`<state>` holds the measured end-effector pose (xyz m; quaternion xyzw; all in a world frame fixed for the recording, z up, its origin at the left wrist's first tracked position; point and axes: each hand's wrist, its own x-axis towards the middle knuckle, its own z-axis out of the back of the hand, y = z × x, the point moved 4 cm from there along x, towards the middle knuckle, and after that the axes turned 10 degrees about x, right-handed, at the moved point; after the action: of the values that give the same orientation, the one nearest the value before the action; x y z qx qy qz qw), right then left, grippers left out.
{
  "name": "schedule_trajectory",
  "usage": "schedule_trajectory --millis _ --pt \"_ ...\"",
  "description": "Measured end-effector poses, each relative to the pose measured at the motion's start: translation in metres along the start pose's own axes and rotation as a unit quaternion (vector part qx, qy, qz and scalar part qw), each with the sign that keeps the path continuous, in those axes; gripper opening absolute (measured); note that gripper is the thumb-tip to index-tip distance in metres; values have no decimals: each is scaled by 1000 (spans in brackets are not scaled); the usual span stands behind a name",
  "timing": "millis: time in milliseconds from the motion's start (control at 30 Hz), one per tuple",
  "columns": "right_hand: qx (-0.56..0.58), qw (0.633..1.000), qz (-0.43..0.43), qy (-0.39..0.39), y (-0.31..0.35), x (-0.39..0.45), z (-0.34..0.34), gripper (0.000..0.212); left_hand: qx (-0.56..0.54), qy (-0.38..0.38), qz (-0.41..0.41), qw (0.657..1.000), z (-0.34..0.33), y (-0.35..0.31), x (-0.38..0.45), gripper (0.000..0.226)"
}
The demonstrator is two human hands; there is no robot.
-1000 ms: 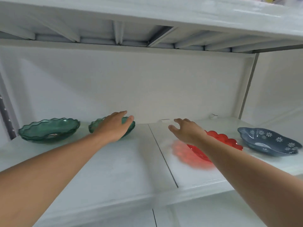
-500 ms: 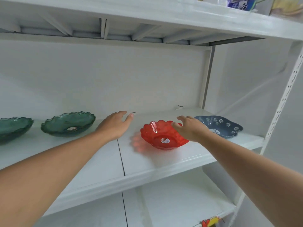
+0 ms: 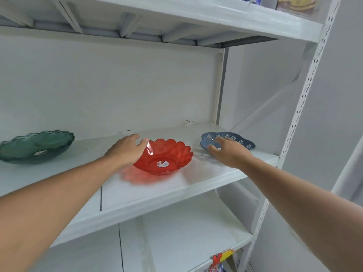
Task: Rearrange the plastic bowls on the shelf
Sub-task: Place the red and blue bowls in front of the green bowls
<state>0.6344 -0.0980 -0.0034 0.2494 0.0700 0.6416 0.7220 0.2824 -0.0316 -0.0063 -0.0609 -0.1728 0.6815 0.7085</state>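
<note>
A red scalloped plastic bowl (image 3: 169, 154) with a sticker in its base stands on the white shelf (image 3: 149, 193). My left hand (image 3: 125, 151) lies over its left rim, thumb on the edge and fingers curled around the outside. To the right sits a blue bowl (image 3: 238, 139) with white flowers. My right hand (image 3: 229, 154) hovers at that bowl's near left edge with fingers spread, holding nothing. At the far left of the same shelf stands a green wavy-edged bowl (image 3: 37, 144).
A white slotted upright post (image 3: 302, 95) bounds the shelf on the right. Another shelf board (image 3: 176, 20) hangs low overhead with packages on top. A lower shelf (image 3: 186, 232) has a colourful item (image 3: 222, 258) at its front edge.
My view has swung right. The right hand left the red bowl's right rim and went over to the blue bowl. The left hand came across onto the red bowl's left rim.
</note>
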Motion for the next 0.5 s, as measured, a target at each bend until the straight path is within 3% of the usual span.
schedule_trajectory --millis 133,233,300,500 --pt "2 1000 6 1 -42 17 11 68 26 18 66 997 -22 -11 5 76" --pt "5 1000 23 0 -66 32 18 69 22 -9 119 993 -32 -18 2 55" --pt "10 999 32 -6 -76 39 20 65 17 -19 161 987 -37 -23 -4 52" --pt "18 999 38 -17 -90 45 25 59 -2 -13 199 980 -44 -19 -4 44"
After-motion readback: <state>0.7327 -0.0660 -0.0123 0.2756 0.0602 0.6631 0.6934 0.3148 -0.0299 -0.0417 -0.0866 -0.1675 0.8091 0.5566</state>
